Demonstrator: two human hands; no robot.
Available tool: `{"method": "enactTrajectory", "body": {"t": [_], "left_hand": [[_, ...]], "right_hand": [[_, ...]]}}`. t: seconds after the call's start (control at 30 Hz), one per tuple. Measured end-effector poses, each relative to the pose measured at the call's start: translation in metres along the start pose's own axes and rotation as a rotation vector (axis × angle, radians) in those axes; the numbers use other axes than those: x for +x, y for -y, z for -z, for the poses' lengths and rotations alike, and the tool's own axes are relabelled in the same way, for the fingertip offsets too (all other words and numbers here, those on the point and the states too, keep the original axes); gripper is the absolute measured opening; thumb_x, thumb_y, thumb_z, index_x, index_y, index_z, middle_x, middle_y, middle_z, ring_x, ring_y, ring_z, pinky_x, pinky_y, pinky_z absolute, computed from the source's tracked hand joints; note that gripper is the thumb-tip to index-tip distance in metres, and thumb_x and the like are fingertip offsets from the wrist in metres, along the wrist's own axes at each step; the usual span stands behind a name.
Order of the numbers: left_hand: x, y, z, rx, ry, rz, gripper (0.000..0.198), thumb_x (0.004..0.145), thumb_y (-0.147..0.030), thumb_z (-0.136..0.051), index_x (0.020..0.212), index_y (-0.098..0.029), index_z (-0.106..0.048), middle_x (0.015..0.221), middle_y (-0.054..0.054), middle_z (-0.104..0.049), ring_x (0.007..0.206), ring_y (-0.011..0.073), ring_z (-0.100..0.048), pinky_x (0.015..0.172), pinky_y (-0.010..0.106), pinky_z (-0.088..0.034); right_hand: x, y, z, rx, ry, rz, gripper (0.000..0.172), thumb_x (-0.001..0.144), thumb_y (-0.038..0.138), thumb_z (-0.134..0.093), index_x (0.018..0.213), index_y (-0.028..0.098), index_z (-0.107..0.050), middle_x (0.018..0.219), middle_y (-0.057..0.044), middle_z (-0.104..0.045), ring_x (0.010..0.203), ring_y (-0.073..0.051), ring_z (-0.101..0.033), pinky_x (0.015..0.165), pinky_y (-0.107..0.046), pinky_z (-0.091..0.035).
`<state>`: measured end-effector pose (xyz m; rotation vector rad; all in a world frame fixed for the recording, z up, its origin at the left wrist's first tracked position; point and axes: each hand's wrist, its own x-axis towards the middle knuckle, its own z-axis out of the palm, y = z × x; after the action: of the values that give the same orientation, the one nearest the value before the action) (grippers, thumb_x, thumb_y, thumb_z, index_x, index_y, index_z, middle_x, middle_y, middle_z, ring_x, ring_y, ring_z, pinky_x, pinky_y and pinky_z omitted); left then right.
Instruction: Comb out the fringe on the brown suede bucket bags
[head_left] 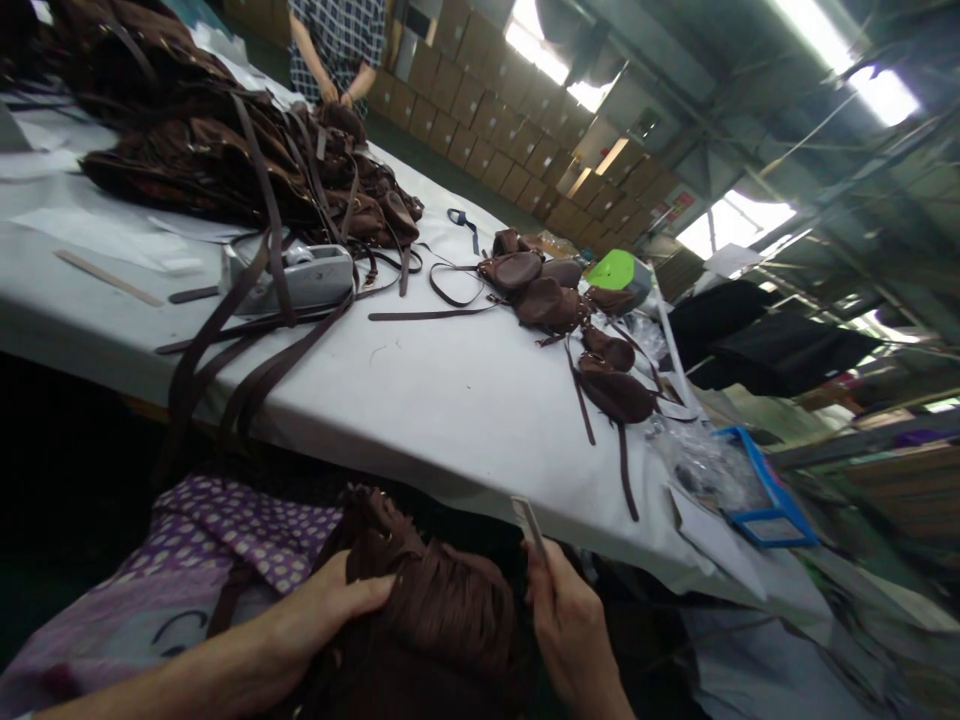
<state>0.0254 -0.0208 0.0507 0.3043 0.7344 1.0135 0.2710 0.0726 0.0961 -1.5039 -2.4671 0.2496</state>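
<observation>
While left hand (330, 605) grips bag (442, 600): white table (450, 400), carton wall (480, 110).

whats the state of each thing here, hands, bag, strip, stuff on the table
left hand, shut on the fringed bag
fringed bag, bunched up on the lap
right hand, pinching the thin flat strip
thin flat strip, held tip up
straps, draped over the table edge
small pouches, lying loose in a cluster
</observation>
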Motion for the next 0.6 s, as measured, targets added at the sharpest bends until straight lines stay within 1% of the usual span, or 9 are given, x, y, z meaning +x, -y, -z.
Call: {"method": "enactTrajectory", "body": {"t": [0.03, 0.1, 0.17, 0.23, 0.33, 0.4, 0.47, 0.53, 0.6], "left_hand": [[0.001, 0.001, 0.001, -0.02, -0.021, 0.013, 0.036, 0.076, -0.034, -0.071, 0.107, -0.016, -0.067, 0.102, 0.008, -0.071, 0.095, 0.0263, -0.065, 0.09, 0.038, -0.048], [0.003, 0.001, 0.001, -0.034, -0.042, 0.012, 0.036, 0.075, -0.034, -0.072, 0.106, -0.017, -0.067, 0.104, 0.008, -0.071, 0.097, 0.0263, -0.064, 0.092, 0.038, -0.047], [0.002, 0.0, -0.003, -0.025, -0.02, 0.013, 0.038, 0.07, -0.03, -0.076, 0.104, -0.016, -0.067, 0.102, 0.009, -0.071, 0.097, 0.0276, -0.064, 0.091, 0.039, -0.048], [0.0, -0.002, -0.007, -0.014, 0.022, 0.037, 0.042, 0.061, -0.024, -0.079, 0.101, -0.014, -0.068, 0.096, 0.01, -0.072, 0.096, 0.0296, -0.064, 0.089, 0.04, -0.048], [-0.004, -0.003, -0.01, 0.016, 0.047, 0.062, 0.049, 0.053, -0.012, -0.077, 0.101, -0.013, -0.068, 0.09, 0.008, -0.072, 0.093, 0.0298, -0.064, 0.087, 0.039, -0.048], [-0.006, -0.004, -0.011, 0.047, 0.037, 0.065, 0.055, 0.053, -0.007, -0.072, 0.108, -0.015, -0.065, 0.092, 0.007, -0.072, 0.093, 0.0283, -0.064, 0.085, 0.038, -0.048], [-0.008, -0.005, -0.013, 0.082, 0.021, 0.06, 0.058, 0.054, -0.005, -0.067, 0.112, -0.015, -0.063, 0.094, 0.005, -0.072, 0.093, 0.0271, -0.064, 0.084, 0.036, -0.049], [-0.011, -0.006, -0.016, 0.141, 0.018, 0.044, 0.056, 0.055, -0.005, -0.065, 0.11, -0.013, -0.064, 0.094, 0.006, -0.072, 0.094, 0.0269, -0.063, 0.081, 0.034, -0.049], [-0.016, -0.007, -0.02, 0.201, 0.022, 0.039, 0.053, 0.055, -0.004, -0.065, 0.108, -0.012, -0.066, 0.091, 0.006, -0.072, 0.092, 0.0275, -0.064, 0.076, 0.032, -0.05]], "right_hand": [[-0.009, 0.01, 0.003, 0.079, 0.021, 0.08, 0.026, 0.099, 0.025, -0.03, 0.107, 0.021, -0.054, 0.089, -0.005, -0.067, 0.084, -0.017, -0.067, 0.067, -0.022, -0.05], [-0.026, 0.03, -0.002, 0.129, 0.108, 0.222, 0.024, 0.096, 0.02, -0.031, 0.101, 0.021, -0.054, 0.084, -0.003, -0.067, 0.076, -0.015, -0.067, 0.063, -0.02, -0.05], [-0.037, 0.045, -0.017, 0.02, 0.212, 0.282, 0.021, 0.088, 0.01, -0.036, 0.092, 0.021, -0.054, 0.076, -0.002, -0.067, 0.064, -0.016, -0.067, 0.053, -0.02, -0.046], [-0.04, 0.053, -0.034, -0.183, 0.308, 0.238, 0.024, 0.077, 0.002, -0.041, 0.088, 0.02, -0.053, 0.072, -0.002, -0.067, 0.057, -0.018, -0.066, 0.046, -0.022, -0.042], [-0.036, 0.061, -0.046, -0.405, 0.469, 0.112, 0.034, 0.071, -0.004, -0.045, 0.094, 0.02, -0.052, 0.077, -0.003, -0.069, 0.063, -0.023, -0.069, 0.05, -0.024, -0.044], [-0.03, 0.066, -0.048, -0.457, 0.544, 0.072, 0.035, 0.075, -0.003, -0.044, 0.1, 0.02, -0.052, 0.079, -0.005, -0.069, 0.068, -0.024, -0.07, 0.054, -0.025, -0.047], [-0.021, 0.068, -0.049, -0.487, 0.577, 0.052, 0.033, 0.082, -0.002, -0.042, 0.105, 0.02, -0.051, 0.081, -0.007, -0.069, 0.072, -0.024, -0.07, 0.058, -0.027, -0.049], [-0.008, 0.062, -0.052, -0.52, 0.57, -0.02, 0.029, 0.088, 0.001, -0.037, 0.107, 0.019, -0.051, 0.085, -0.01, -0.069, 0.078, -0.024, -0.071, 0.062, -0.029, -0.051], [0.01, 0.047, -0.052, -0.553, 0.541, -0.139, 0.028, 0.091, 0.002, -0.034, 0.105, 0.017, -0.053, 0.087, -0.013, -0.069, 0.082, -0.025, -0.07, 0.066, -0.031, -0.052]]}}
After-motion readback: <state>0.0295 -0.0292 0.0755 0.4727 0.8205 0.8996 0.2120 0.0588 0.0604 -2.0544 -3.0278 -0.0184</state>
